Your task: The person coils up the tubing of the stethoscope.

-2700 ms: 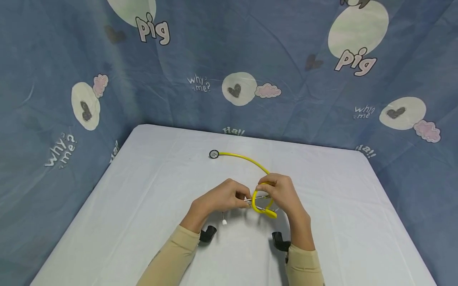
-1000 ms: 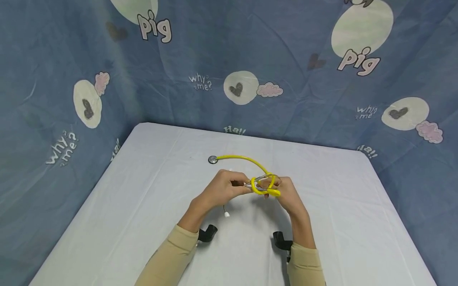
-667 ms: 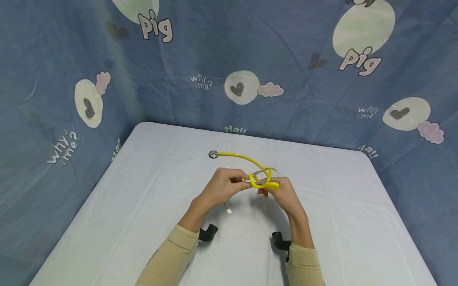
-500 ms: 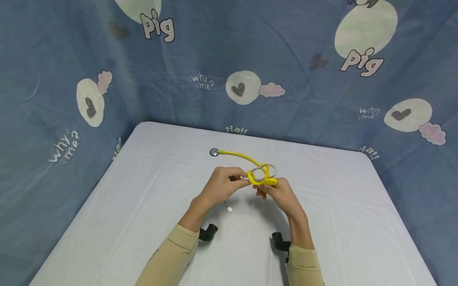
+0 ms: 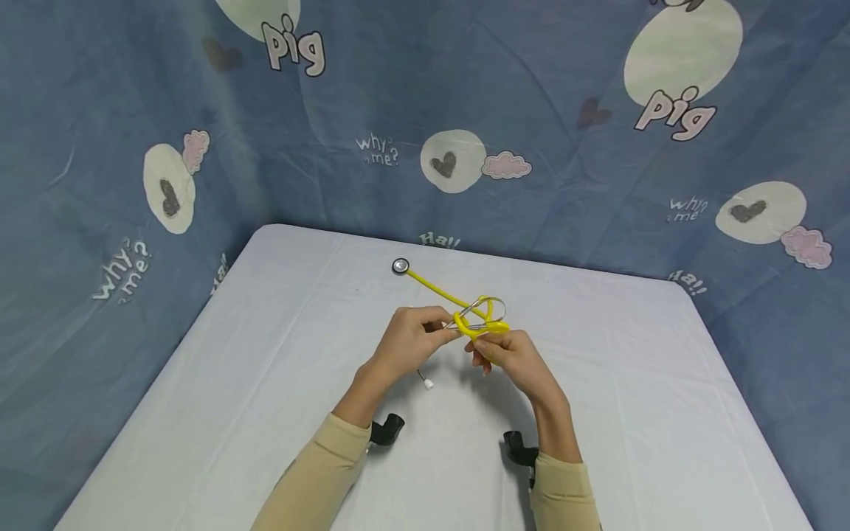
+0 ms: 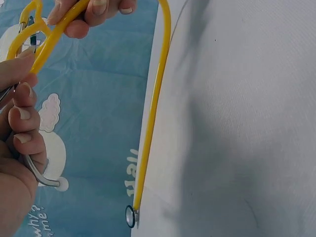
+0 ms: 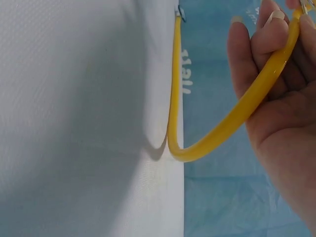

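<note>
A yellow stethoscope (image 5: 434, 288) is held up between both hands, its tubing looped around the metal ear tubes. My left hand (image 5: 413, 339) grips the metal ear tubes; a white ear tip (image 5: 428, 384) pokes out below it, seen also as a pale ear tip (image 6: 62, 184) in the left wrist view. With thumb and fingers, my right hand (image 5: 521, 361) pinches the yellow tubing just under the loop. Across that palm the tubing (image 7: 256, 94) runs down in the right wrist view. The round chest piece (image 5: 401, 266) lies toward the back of the table at the tubing's far end.
A white cloth covers the table (image 5: 631, 413). Behind it hangs a blue printed curtain (image 5: 544, 192). Black wrist mounts, left mount (image 5: 388, 430) and right mount (image 5: 520, 448), stick out inward beside the sleeves.
Both hands have moved slightly up and away with the looped tubing. The right hand has shifted from the loop's top to below it. The chest piece slid back and its tubing straightened.
</note>
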Available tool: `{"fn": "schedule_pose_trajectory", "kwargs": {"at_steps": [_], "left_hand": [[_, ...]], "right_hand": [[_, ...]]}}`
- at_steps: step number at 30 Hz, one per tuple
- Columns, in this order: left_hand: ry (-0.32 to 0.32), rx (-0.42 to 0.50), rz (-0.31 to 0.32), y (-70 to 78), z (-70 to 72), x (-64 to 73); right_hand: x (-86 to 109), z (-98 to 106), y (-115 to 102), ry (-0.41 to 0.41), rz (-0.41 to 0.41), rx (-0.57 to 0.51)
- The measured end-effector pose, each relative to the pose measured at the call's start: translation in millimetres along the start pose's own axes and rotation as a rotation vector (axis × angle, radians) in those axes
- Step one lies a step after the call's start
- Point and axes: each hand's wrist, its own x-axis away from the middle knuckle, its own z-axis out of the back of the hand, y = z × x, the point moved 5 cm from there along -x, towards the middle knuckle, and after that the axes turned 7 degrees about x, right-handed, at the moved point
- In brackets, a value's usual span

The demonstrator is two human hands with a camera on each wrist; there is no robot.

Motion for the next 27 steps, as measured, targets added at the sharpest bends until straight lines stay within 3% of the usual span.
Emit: {"fn": "schedule_pose_trajectory", "kwargs": {"at_steps": [6, 15, 27], "left_hand": [[0.022, -0.046, 0.023, -1.8, 2.2, -1.1], [0.061, -0.108, 0.045, -7.6, 7.9, -1.2], [0.102, -0.103, 0.080, -13.8, 14.6, -1.9]], "right_hand": [[1.6, -1, -4, -0.021, -0.001, 0.033], [5.0, -1, -14, -0.040, -0.064, 0.150], [10.0, -3, -21, -0.080, -0.062, 0.139]]}}
